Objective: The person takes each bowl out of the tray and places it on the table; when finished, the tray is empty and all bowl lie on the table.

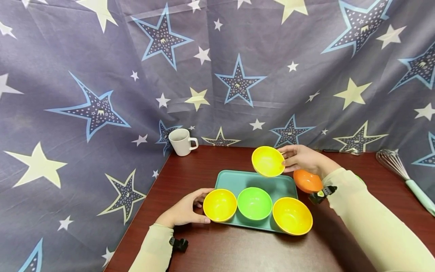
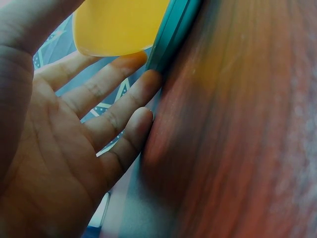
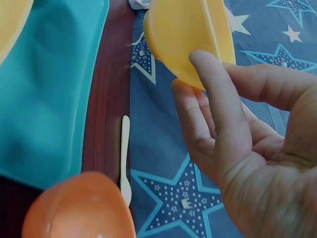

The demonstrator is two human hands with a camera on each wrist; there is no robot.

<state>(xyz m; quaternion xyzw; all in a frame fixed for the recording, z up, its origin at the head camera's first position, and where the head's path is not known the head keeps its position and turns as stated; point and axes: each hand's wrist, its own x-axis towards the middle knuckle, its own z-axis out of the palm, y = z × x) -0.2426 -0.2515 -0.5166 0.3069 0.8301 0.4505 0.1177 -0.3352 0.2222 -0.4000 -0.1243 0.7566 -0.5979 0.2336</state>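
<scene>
bowls handled with both hands. the right hand (image 1: pixel 302 158) grasps the raised yellow bowl (image 1: pixel 268 161), pinching its wall between thumb and fingers; this side grip presumably leaves the hollow unobstructed. the bowl is held in the air to the left of that hand, above the far part of the tray (image 1: pixel 238 179). the left hand (image 1: pixel 187 207) is unclenched, its fingers loosely extended beside the resting yellow bowl (image 1: pixel 220 205) and the tray's rim, perhaps to steady them; whether the fingertips bear on the bowl cannot be told. between the hands, the green bowl (image 1: pixel 255 203) completes a row with the larger yellow bowl (image 1: pixel 292 216), which lies nearer the person than the right hand. the orange bowl (image 1: pixel 307 182) lies below the right hand, partly covered by its wrist. the mug (image 1: pixel 180 142) stands beyond the left hand, the whisk (image 1: pixel 412 187) to the right of the right forearm. a green sliver (image 1: pixel 360 181) behind the right sleeve cannot be identified. the left-wrist view cuts off the resting yellow bowl and the left thumb.
</scene>
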